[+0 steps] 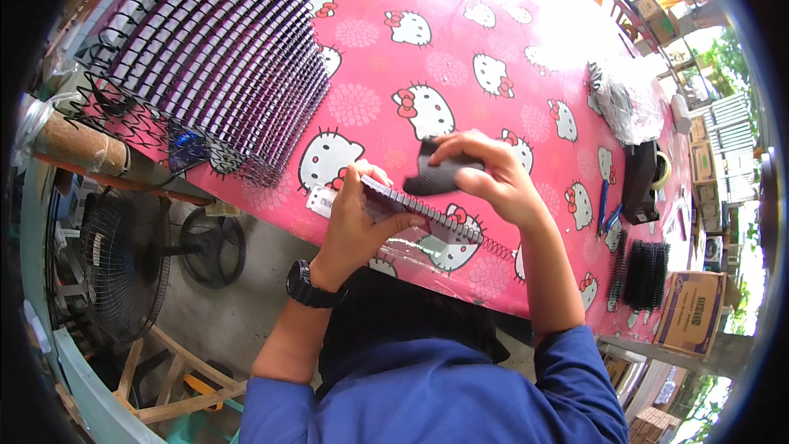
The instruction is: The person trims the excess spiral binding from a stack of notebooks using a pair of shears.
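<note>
Left hand [355, 218] grips a small clear-covered notebook w/ black wire spiral [423, 215], held just above the near edge of the pink cartoon-cat bench [460, 49]. Right hand [485, 171] pinches a dark grey tool [440, 174] right on the spiral. Big stack of purple spiral notebooks [214, 57] sits far left.

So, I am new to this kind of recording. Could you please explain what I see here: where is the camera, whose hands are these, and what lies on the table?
The camera sits on a person's head and looks down, so the picture bends at its rim. Both hands are that person's own. The left hand, with a black watch on its wrist, grips a small spiral notebook at its wire edge. The right hand holds a dark tool at that edge. They work over a pink table cover with cartoon cats. On the left lies a long row of stacked spiral notebooks; on the right, black wire spirals and a cardboard box.
</note>
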`<state>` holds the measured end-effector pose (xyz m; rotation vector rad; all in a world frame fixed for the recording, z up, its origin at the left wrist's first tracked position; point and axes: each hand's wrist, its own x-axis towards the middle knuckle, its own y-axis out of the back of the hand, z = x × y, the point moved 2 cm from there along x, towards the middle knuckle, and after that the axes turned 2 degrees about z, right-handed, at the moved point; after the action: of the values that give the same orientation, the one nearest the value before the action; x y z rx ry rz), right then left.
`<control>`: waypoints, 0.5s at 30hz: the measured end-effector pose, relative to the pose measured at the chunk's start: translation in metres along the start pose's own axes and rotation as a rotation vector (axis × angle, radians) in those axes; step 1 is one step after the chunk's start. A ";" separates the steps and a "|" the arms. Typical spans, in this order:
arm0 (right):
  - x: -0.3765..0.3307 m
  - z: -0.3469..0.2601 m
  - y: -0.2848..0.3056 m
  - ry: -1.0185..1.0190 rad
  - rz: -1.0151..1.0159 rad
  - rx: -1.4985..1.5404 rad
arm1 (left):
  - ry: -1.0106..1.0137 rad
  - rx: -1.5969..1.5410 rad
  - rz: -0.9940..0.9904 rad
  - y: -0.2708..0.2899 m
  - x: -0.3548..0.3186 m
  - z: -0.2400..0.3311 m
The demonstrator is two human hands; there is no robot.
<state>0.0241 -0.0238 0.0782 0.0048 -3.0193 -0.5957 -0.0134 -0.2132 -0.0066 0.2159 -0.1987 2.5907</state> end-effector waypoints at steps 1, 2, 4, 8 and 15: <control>-0.001 -0.007 -0.004 0.102 -0.080 0.281 | -0.009 0.002 -0.001 0.002 0.004 -0.001; 0.001 -0.010 -0.009 0.167 -0.109 0.127 | -0.106 0.124 -0.019 0.004 0.006 0.000; 0.004 -0.003 -0.014 0.109 -0.013 -0.248 | 0.002 0.101 -0.015 0.004 0.000 -0.006; 0.004 0.018 0.011 0.249 0.451 -1.111 | -0.010 -0.002 -0.060 -0.005 0.004 0.017; -0.019 -0.038 -0.037 0.307 0.112 -0.540 | -0.290 0.253 -0.088 -0.010 0.003 0.028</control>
<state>0.0456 -0.0723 0.0981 -0.0897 -2.4628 -1.2437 -0.0075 -0.2081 0.0220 0.6775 0.0375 2.4828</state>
